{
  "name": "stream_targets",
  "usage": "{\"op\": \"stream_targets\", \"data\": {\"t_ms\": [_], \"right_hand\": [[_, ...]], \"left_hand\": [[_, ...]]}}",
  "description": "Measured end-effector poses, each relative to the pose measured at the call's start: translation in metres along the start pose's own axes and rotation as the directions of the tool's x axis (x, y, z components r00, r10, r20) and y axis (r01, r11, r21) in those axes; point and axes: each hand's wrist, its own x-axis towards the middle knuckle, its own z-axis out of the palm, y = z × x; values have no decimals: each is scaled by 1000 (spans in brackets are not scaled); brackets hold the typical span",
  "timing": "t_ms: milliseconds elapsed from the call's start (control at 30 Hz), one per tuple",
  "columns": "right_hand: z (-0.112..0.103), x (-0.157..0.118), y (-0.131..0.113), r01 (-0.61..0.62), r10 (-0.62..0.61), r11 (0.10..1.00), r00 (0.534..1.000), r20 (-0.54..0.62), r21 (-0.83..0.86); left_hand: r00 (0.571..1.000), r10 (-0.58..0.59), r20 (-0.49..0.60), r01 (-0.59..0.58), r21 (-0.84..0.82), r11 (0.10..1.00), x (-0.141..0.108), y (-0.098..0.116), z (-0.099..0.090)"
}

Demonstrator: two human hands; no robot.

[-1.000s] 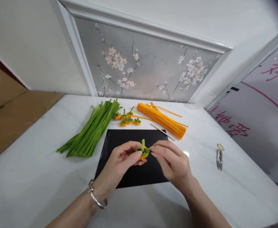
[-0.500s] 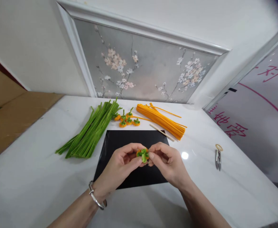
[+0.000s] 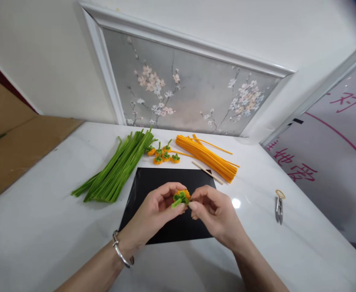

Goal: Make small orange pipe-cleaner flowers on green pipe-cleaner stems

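Note:
Between the thumb and fingers of my left hand [image 3: 158,207] is a small orange pipe-cleaner fruit [image 3: 184,194] with looped green leaves and a green stem that points down to the left. The thumb and fingertips of my right hand [image 3: 216,211] are pinched together at the right edge of its green leaves; the exact bit they grip is too small to make out. Both hands are above a black mat [image 3: 162,174]. Beyond it on the table, several finished fruits [image 3: 166,156] of the same kind sit in a cluster.
A bundle of green pipe cleaners [image 3: 117,170] lies at the left, and an orange bundle [image 3: 208,158] at the back right. A thin wooden stick [image 3: 206,172] crosses the mat's far right corner. Small thread snips [image 3: 279,207] lie on the white table [image 3: 250,251] at right.
The fruit has turned in my left fingers, so its stem now points down-left and more of its orange side shows. My right fingertips have shifted slightly down along its edge.

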Motion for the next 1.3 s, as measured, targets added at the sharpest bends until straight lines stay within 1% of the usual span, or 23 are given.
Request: {"op": "stream_targets", "data": {"t_ms": [67,133,167,233,333,433,500,567,733,867,933,1000,1133,1233,1300], "right_hand": [[4,-1,0,70,-78,987,996,-45,-147],[8,-2,1,119,-140,965,988,-73,-233],[10,-2,1,125,-149,960,986,-79,-251],[12,-2,3,98,-124,960,989,-84,-264],[11,-3,7,-7,-4,979,998,-56,-205],[8,-4,9,-98,100,993,995,24,-72],[6,-3,9,-125,125,992,991,53,7],[6,-2,9,-140,136,988,989,53,66],[12,0,9,-178,174,976,984,42,123],[13,2,11,-217,212,952,976,49,218],[10,2,11,-216,208,941,976,57,260],[4,2,11,-193,186,944,981,51,267],[-6,2,10,-125,111,972,991,79,198],[-6,3,10,-65,50,983,994,92,169],[-4,2,10,-38,26,988,996,85,146]], "left_hand": [[1000,7,-15,-6,46,999,1,-1,2],[1000,6,-18,-5,69,998,0,-1,3],[1000,4,-20,-2,79,997,0,-1,4],[1000,2,-26,0,105,994,0,0,5],[999,0,-39,6,147,989,0,1,5],[999,4,-32,2,166,986,1,0,5],[999,10,-31,-4,192,981,1,-2,5],[999,25,-38,-16,217,976,0,-5,5],[998,30,-50,-18,215,977,-1,-11,6],[998,25,-62,-11,211,977,0,-9,6],[998,27,-53,-16,192,981,0,-7,6],[999,37,-40,-29,178,984,0,-5,5],[998,65,-25,-59,183,981,0,-5,3],[994,95,-48,-84,203,976,0,-9,1],[991,121,-63,-101,259,961,0,-13,0]]}}
